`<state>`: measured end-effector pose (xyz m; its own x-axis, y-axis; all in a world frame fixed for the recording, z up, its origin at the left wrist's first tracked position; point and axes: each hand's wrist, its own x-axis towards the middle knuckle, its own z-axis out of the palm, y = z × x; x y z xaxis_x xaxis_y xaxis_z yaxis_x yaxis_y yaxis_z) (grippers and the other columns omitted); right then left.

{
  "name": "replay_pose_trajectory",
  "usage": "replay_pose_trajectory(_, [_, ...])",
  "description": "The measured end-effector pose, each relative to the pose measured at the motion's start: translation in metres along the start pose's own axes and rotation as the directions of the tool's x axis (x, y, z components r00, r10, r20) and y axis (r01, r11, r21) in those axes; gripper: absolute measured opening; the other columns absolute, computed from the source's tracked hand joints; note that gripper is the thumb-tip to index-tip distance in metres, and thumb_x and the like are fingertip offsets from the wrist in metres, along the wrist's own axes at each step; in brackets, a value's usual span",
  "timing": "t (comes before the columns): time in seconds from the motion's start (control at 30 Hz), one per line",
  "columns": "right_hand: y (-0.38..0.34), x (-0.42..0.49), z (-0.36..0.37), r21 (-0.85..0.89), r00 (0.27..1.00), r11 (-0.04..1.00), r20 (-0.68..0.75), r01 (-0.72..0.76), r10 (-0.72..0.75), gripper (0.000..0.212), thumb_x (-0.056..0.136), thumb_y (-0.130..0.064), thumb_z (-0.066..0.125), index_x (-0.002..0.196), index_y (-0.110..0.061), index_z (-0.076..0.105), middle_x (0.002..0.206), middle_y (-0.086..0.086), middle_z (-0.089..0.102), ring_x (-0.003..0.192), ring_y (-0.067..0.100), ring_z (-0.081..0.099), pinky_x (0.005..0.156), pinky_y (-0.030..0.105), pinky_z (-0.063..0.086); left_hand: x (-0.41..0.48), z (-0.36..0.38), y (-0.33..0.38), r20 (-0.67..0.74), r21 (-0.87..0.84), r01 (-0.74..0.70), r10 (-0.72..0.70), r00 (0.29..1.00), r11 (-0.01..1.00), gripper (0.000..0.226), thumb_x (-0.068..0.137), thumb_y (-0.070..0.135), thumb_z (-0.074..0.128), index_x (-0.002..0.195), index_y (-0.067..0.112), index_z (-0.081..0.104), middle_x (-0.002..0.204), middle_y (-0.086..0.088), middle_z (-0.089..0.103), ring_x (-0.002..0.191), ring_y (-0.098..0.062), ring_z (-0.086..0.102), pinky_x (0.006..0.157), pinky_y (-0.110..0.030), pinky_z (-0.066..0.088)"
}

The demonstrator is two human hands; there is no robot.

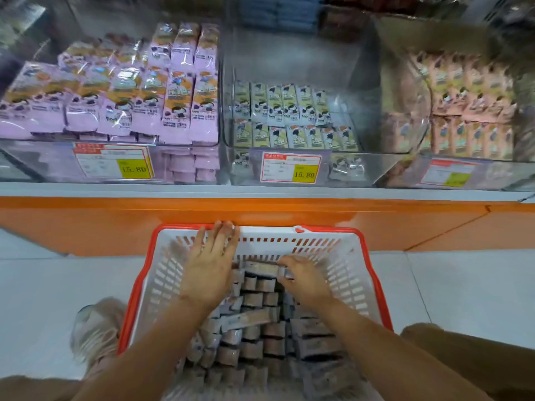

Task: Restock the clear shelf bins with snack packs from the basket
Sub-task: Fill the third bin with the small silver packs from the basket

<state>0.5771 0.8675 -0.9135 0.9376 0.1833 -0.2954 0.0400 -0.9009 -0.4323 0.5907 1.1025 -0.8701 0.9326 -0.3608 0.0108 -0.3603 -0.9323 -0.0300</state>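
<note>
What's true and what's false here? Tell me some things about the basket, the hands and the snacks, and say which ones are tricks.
1. The basket has a red rim. True.
2. The left hand is balled into a fist. False: its fingers are straight, reaching to the basket's far wall.
3. The right hand holds a snack pack inside the basket. True.
4. The middle bin is the fullest one. False: it is low on packs, while the left bin is piled high with purple packs.
5. The price tag on the middle bin says 15.80. True.
</note>
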Motion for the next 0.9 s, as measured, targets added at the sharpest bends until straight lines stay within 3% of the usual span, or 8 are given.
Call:
replay_pose_trajectory(0.2, [0.010, 0.023, 0.031, -0.113, 0.999, 0.994, 0.050, 0.017, -0.011, 0.046, 0.091, -0.020, 0.061, 0.136, -0.016, 0.053, 0.137, 0.007, 0.051, 0.130, 0.027, 0.042, 0.109, 0.035, 0.032, 0.000, 0.016, 0.005, -0.102, -0.064, 0.016, -0.022, 0.994, 0.998, 0.089, 0.063, 0.007, 0.074, 0.146, 0.001, 0.043, 0.145, -0.023, 0.044, 0.138, -0.040, 0.032, 0.116, -0.054, 0.017])
replay_pose_trajectory(0.33, [0.011, 0.026, 0.044, -0.138, 0.999, 0.990, -0.027, 0.036, -0.040, 0.045, 0.076, -0.009, 0.071, 0.121, -0.008, 0.065, 0.120, 0.013, 0.061, 0.114, 0.034, 0.054, 0.097, 0.039, 0.044, 0.004, 0.022, 0.011, -0.130, -0.137, 0.040, -0.059, 0.990, 0.990, 0.068, 0.079, 0.023, 0.043, 0.143, 0.000, 0.042, 0.142, -0.025, 0.043, 0.136, -0.041, 0.032, 0.115, -0.056, 0.019])
replay_pose_trajectory(0.43, [0.010, 0.028, 0.045, -0.155, 0.997, 0.988, -0.072, 0.019, -0.030, 0.046, 0.056, -0.009, 0.086, 0.100, -0.008, 0.071, 0.100, 0.011, 0.065, 0.094, 0.033, 0.062, 0.075, 0.039, 0.056, 0.007, 0.023, 0.012, -0.158, -0.168, 0.055, -0.082, 0.984, 0.984, 0.061, 0.082, 0.023, 0.039, 0.138, -0.001, 0.048, 0.138, -0.025, 0.045, 0.133, -0.041, 0.034, 0.113, -0.057, 0.022])
replay_pose_trajectory(0.5, [0.008, 0.027, 0.043, -0.161, 0.996, 0.987, -0.077, 0.024, -0.037, 0.047, 0.050, -0.010, 0.088, 0.093, -0.010, 0.069, 0.094, 0.009, 0.065, 0.088, 0.032, 0.063, 0.069, 0.038, 0.055, 0.008, 0.025, 0.014, -0.192, -0.159, 0.051, -0.081, 0.978, 0.986, 0.059, 0.084, 0.024, 0.039, 0.135, -0.001, 0.052, 0.135, -0.025, 0.048, 0.132, -0.041, 0.036, 0.113, -0.057, 0.022])
replay_pose_trajectory(0.7, [0.006, 0.022, 0.028, -0.017, 0.986, 0.997, -0.150, 0.075, -0.077, 0.029, 0.072, -0.012, 0.073, 0.100, -0.012, 0.066, 0.098, 0.005, 0.065, 0.096, 0.027, 0.060, 0.082, 0.037, 0.050, 0.011, 0.024, 0.018, -0.235, -0.193, 0.063, -0.109, 0.966, 0.979, 0.054, 0.087, 0.028, 0.038, 0.130, 0.000, 0.056, 0.132, -0.026, 0.052, 0.130, -0.040, 0.037, 0.113, -0.056, 0.022])
replay_pose_trajectory(0.8, [0.002, 0.016, 0.012, 0.119, 0.991, 0.990, -0.124, 0.070, -0.055, 0.031, 0.084, -0.018, 0.068, 0.115, -0.014, 0.064, 0.112, 0.001, 0.062, 0.109, 0.016, 0.051, 0.090, 0.021, 0.037, 0.010, 0.021, 0.017, -0.255, -0.191, 0.039, -0.088, 0.963, 0.981, 0.057, 0.082, 0.027, 0.038, 0.130, 0.000, 0.054, 0.132, -0.026, 0.049, 0.130, -0.040, 0.037, 0.112, -0.056, 0.021])
replay_pose_trajectory(0.9, [-0.006, 0.008, -0.007, 0.232, 0.988, 0.969, -0.148, 0.085, -0.052, 0.029, 0.088, -0.023, 0.067, 0.116, -0.021, 0.063, 0.113, -0.011, 0.060, 0.105, 0.003, 0.050, 0.086, 0.011, 0.038, 0.007, 0.020, 0.014, -0.251, -0.177, 0.008, -0.053, 0.966, 0.984, 0.061, 0.078, 0.027, 0.043, 0.133, -0.001, 0.051, 0.134, -0.027, 0.047, 0.130, -0.041, 0.036, 0.112, -0.057, 0.022])
